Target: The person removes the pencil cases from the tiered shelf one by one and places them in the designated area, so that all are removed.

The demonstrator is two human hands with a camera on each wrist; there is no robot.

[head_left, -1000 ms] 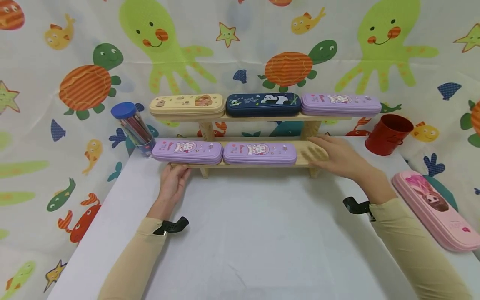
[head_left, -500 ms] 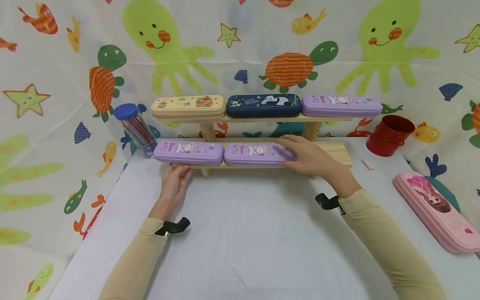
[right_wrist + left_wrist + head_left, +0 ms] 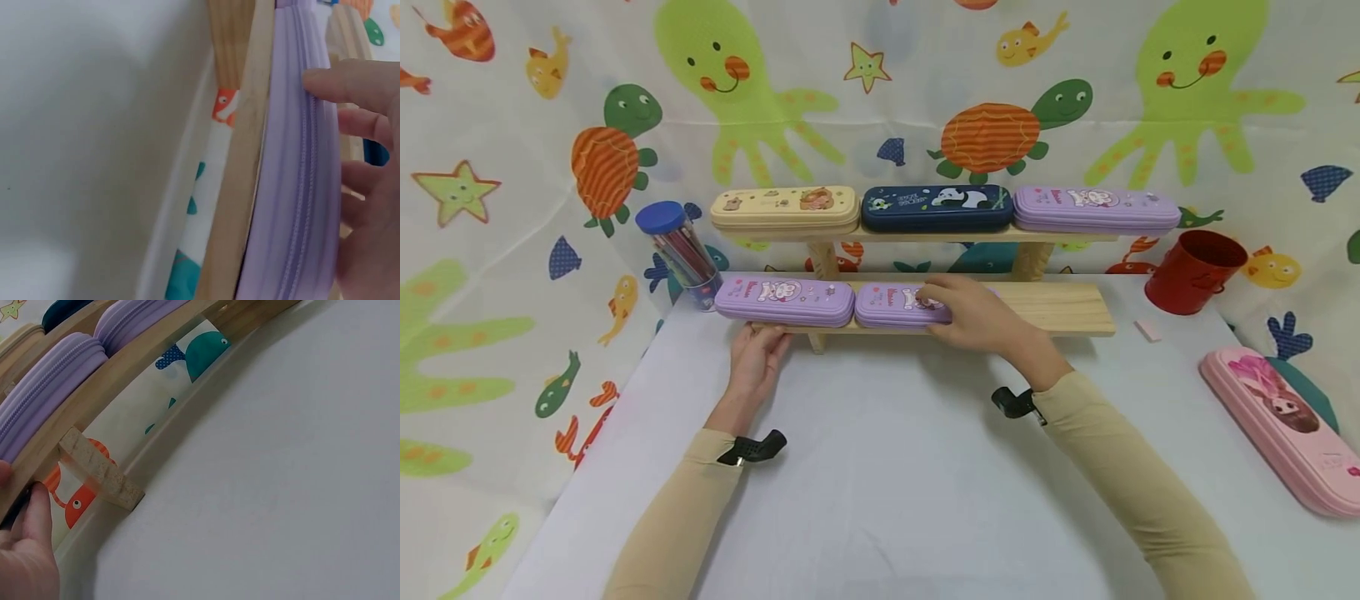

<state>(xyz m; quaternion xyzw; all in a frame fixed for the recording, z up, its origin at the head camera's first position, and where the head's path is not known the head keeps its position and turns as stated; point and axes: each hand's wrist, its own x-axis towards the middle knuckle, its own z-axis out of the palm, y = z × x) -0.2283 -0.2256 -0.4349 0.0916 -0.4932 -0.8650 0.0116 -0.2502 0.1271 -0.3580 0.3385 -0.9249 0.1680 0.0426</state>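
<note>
A two-tier wooden shelf stands at the back of the table. On its lower board lie two purple pencil cases, a left one and a right one, end to end. My left hand grips the lower board's front edge near its left end, fingertips underneath, as the left wrist view shows. My right hand holds the right purple case across its width, the thumb against the zipped front side and the fingers over the top and back. That hand hides the case's right part.
Along the upper board sit a cream case, a navy panda case and another purple case. A blue-lidded tub of pencils stands left. A red bucket, a small pale block and a pink case are right.
My right hand has moved left from the lower board's right end onto the right purple case, uncovering the bare wood and the small pale block. The left hand stays at the board.
</note>
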